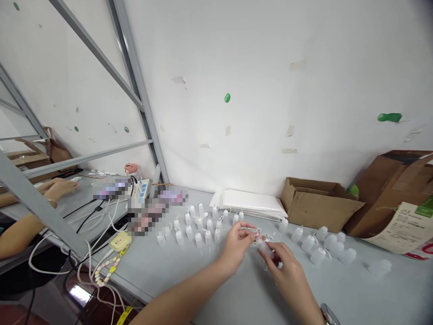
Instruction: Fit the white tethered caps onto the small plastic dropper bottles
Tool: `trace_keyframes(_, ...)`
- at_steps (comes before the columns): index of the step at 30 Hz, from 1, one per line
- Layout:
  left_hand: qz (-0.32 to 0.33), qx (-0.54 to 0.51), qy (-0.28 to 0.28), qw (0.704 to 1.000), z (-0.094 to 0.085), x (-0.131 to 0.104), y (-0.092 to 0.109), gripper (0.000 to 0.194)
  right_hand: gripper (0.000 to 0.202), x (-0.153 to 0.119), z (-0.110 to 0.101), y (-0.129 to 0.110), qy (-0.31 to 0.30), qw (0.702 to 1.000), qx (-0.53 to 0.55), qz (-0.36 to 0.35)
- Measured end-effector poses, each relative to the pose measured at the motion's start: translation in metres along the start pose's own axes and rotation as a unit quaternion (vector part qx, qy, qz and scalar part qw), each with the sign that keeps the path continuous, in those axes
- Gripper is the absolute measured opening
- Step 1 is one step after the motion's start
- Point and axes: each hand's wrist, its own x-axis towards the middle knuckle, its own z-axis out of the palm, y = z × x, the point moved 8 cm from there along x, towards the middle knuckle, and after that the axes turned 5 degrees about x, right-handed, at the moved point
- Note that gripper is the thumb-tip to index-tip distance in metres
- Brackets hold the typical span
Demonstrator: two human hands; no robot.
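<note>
Over the grey table, my right hand [287,265] is closed around the body of a small translucent squeeze bottle [265,248], which is tilted. The fingers of my left hand [237,247] pinch at the top end of that same bottle, around its cap; the exact part they grip is partly hidden. To the left of my hands stand several similar bottles with nozzle tops and tethered caps [199,239]. On the right are several more small bottles [318,256], some with looped caps and others apparently without; one [379,268] lies apart near the right side.
Behind the bottles lie a stack of white sheets [250,204], an open cardboard box [318,205] and a larger carton [389,194]. At left are a power strip [140,194], white cables, a yellow case [121,242] and a metal frame [135,90]. Another person's hand [61,187] works beyond the frame.
</note>
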Motion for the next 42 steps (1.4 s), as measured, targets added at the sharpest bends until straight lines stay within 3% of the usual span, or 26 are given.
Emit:
trace_keyframes(15,0.017,0.048,-0.034,0.998,0.004,-0.001,0.000,0.027,0.039,0.001,-0.002,-0.001,-0.001,0.999,0.013,0.039)
trace_keyframes(22,0.018,0.049,-0.032,0.998,0.001,-0.001,0.002,0.026,0.040,0.001,0.004,0.001,-0.033,0.993,0.026,0.115)
trace_keyframes(31,-0.008,0.027,-0.069,0.997,0.004,0.000,-0.005,0.031,0.023,0.000,0.001,-0.002,-0.023,0.996,0.000,0.088)
trace_keyframes(42,-0.053,-0.017,-0.080,0.995,0.009,-0.001,-0.014,0.031,0.018,-0.001,0.001,-0.003,0.015,0.998,-0.017,0.054)
